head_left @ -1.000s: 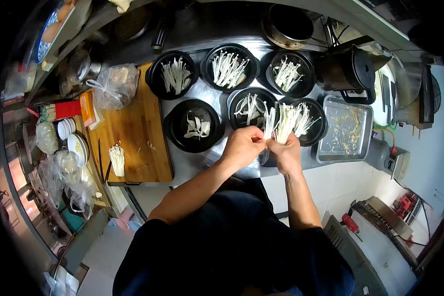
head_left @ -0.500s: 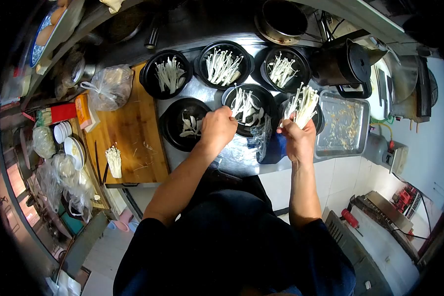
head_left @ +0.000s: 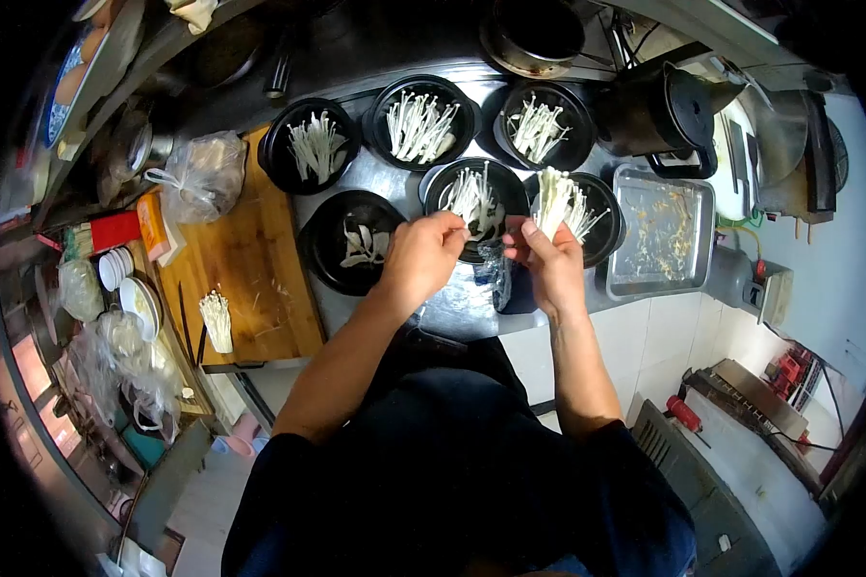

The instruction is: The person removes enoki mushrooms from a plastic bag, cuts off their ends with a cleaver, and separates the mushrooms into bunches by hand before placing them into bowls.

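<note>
My left hand is closed in a pinch on the base of some white enoki mushrooms over the front middle black bowl. In my right hand is a thicker bunch of enoki mushrooms, caps pointing away from me. It partly covers the front right black bowl, where more thin stems show. The front left black bowl holds a few pale mushroom pieces. Enoki lie in the back left bowl, the back middle bowl and the back right bowl.
On the left, a wooden cutting board carries another enoki bunch, chopsticks and a tied plastic bag. A metal tray with scraps lies right of the bowls, below a dark pitcher. Crumpled plastic sits between my hands.
My right hand has moved left with its enoki bunch, closer to my left hand. My left hand stays at the front middle bowl. The whole view has shifted slightly.
</note>
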`<state>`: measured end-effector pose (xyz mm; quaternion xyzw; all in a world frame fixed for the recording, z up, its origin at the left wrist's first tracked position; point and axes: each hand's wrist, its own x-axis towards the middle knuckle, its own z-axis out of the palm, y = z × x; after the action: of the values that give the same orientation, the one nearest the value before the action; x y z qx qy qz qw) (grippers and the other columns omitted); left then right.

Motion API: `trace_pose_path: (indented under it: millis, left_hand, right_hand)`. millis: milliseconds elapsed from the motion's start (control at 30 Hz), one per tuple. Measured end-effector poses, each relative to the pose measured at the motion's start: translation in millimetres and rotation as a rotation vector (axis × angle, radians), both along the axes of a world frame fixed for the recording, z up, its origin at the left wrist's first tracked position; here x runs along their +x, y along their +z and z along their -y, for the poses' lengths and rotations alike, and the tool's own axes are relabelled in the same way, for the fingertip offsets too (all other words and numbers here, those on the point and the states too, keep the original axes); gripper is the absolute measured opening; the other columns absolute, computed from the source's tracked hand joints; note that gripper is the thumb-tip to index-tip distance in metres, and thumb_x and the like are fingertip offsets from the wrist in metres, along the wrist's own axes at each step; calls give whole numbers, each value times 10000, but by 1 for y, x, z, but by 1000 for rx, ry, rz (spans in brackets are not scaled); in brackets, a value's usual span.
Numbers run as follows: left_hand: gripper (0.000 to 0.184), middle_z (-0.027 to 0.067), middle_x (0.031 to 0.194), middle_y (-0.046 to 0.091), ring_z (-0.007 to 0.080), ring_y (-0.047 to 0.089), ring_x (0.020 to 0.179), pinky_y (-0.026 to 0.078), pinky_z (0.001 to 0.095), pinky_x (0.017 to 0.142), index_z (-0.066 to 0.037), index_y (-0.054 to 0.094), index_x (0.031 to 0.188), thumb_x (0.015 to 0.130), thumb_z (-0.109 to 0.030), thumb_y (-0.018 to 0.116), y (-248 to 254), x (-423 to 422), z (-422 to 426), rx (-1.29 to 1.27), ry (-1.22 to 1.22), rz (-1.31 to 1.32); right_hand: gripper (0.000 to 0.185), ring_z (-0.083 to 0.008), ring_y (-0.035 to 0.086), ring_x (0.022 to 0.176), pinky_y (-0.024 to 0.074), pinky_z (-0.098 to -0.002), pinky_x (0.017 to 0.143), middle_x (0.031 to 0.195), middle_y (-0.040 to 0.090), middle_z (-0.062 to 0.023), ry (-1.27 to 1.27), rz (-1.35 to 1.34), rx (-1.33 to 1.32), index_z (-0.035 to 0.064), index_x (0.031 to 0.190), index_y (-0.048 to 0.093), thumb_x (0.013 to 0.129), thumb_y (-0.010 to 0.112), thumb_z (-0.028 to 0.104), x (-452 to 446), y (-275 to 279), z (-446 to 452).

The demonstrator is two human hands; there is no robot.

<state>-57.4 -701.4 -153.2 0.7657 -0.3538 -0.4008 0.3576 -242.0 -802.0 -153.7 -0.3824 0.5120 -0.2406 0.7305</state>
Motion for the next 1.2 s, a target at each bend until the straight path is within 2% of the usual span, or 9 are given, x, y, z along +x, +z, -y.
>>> trace_pose_path:
  millis: [33,167,267,300,333,500,667,733,1200]
  left_hand:
    - [182,93,826,760,91,657,710,528,270,665,6,750,1067,943,-126,735,-5,-6,-1,11,4,-162]
    - [232,136,834,761,185,737,743,569,336,713,-23,755,1071,917,-196,752,1,-30,6,-52,-47,-366]
    - [169,41,862,751,79,661,727,535,260,692,9,741,1027,926,-126,751,11,-41,9,-78,-64,-395]
    - [233,125,870,769,181,737,781,573,330,742,8,738,1012,888,-185,776,10,-40,10,-76,-78,-356]
    - [233,125,870,769,181,737,781,573,330,742,8,738,1012,888,-185,776,7,-40,9,-76,-79,-356]
    - [204,103,876,776,108,706,751,559,289,710,18,736,1007,911,-160,763,13,-30,8,70,64,-585]
    - [179,88,826,774,97,709,751,548,268,676,36,731,1027,941,-121,738,18,-27,7,-10,-2,-482]
    - [143,29,826,735,64,634,687,475,224,517,-13,745,985,935,-147,764,9,-30,5,-122,61,-475]
    - [99,77,804,725,114,671,647,560,260,566,43,735,947,901,-38,702,1,-25,1,32,51,-531]
  right_hand:
    - [219,-215,707,959,590,-345,826,1151,724,-145,-30,96,82,-9,1182,659,1028,627,143,3,5,-2]
    - [248,-257,690,1107,561,-388,960,1212,708,-173,-106,268,238,-10,1235,630,1062,567,157,13,10,-10]
    - [306,-263,669,1149,527,-403,1011,1256,691,-177,-57,287,206,-34,1257,622,1067,562,198,18,4,-17]
    - [359,-276,651,1185,504,-417,1046,1294,676,-186,3,296,162,-56,1278,614,1070,556,231,19,1,-19]
    - [359,-276,651,1185,504,-417,1046,1294,676,-186,3,296,162,-56,1278,614,1070,556,231,19,0,-20]
    - [340,-183,659,1082,526,-320,948,1204,696,-121,40,225,111,-40,1317,605,1022,631,127,10,20,-16]
    - [288,-120,680,868,545,-249,752,1031,737,-78,155,66,9,-18,1209,656,928,718,-19,-2,18,-12]
    - [254,-118,678,852,543,-247,736,1011,739,-78,148,68,23,-14,1168,663,921,722,-30,-1,18,-12]
    - [180,-114,671,764,542,-249,685,941,736,-84,115,60,-3,-21,1061,671,896,735,-52,-2,5,-21]
